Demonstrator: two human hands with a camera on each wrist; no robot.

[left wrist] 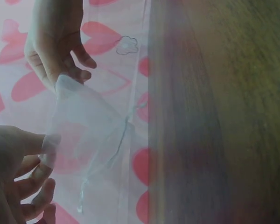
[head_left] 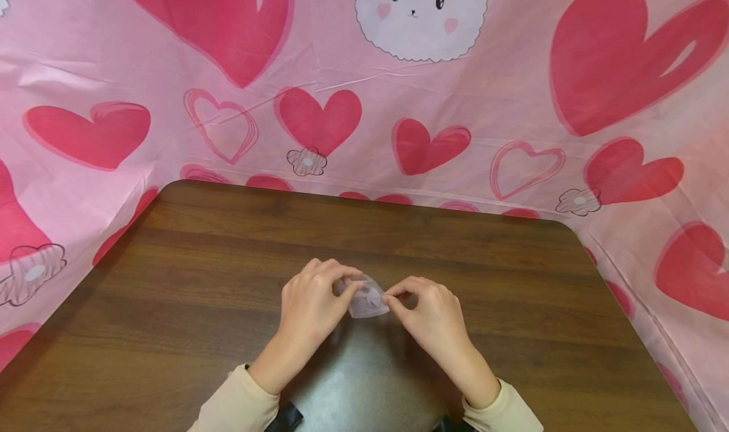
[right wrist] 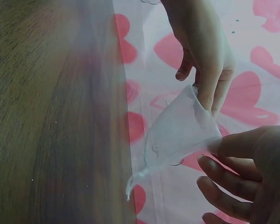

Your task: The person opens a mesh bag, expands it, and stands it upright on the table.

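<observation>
Between both hands, above the table, a small translucent white mesh bag [head_left: 368, 300] is stretched out. A thin whitish cord [left wrist: 117, 150] trails from it in the left wrist view, and in the right wrist view its twisted end [right wrist: 136, 179] hangs off one corner. My left hand [head_left: 313, 299] pinches one edge of the bag between thumb and forefinger. The opposite corner is held by my right hand [head_left: 434, 312], also with thumb and fingertip; its other fingers curl loosely. Along the edge between the two hands, the mesh [right wrist: 177, 126] is pulled fairly straight.
A dark brown wooden table [head_left: 188, 293] with rounded corners lies under the hands. Pink cloth [head_left: 336, 59] printed with red hearts hangs around its back and sides. Light-coloured sleeves [head_left: 242, 397] and dark wrist straps [head_left: 286, 417] show at the bottom.
</observation>
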